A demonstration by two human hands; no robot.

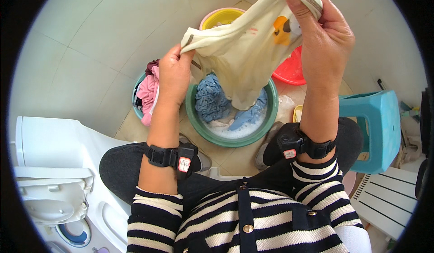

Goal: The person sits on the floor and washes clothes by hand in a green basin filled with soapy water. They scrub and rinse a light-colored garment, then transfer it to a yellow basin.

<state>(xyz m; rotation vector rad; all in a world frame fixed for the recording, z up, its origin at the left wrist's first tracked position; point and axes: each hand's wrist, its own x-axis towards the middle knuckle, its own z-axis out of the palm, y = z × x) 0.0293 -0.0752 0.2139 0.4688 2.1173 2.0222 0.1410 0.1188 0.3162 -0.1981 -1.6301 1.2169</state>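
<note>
Stretched between my two hands is a wet cream-coloured garment (pixel 235 58) with an orange cartoon print near its right side. Its lower end hangs over a green basin (pixel 193 121). My left hand (pixel 175 72) pinches one edge of the cloth between thumb and fingers. Higher up and to the right, my right hand (pixel 326 38) grips the opposite edge, where a brown band shows. In the basin, crumpled blue cloth (pixel 211 100) lies in foamy water (pixel 235 128). The garment's lower tip hides part of the basin's contents.
Left of the green basin stands a smaller basin of pink and dark clothes (pixel 148 90). Behind are a yellow basin (pixel 221 16) and a red basin (pixel 291 69). At right stands a blue plastic stool (pixel 379 126); a white toilet (pixel 58 149) is at left.
</note>
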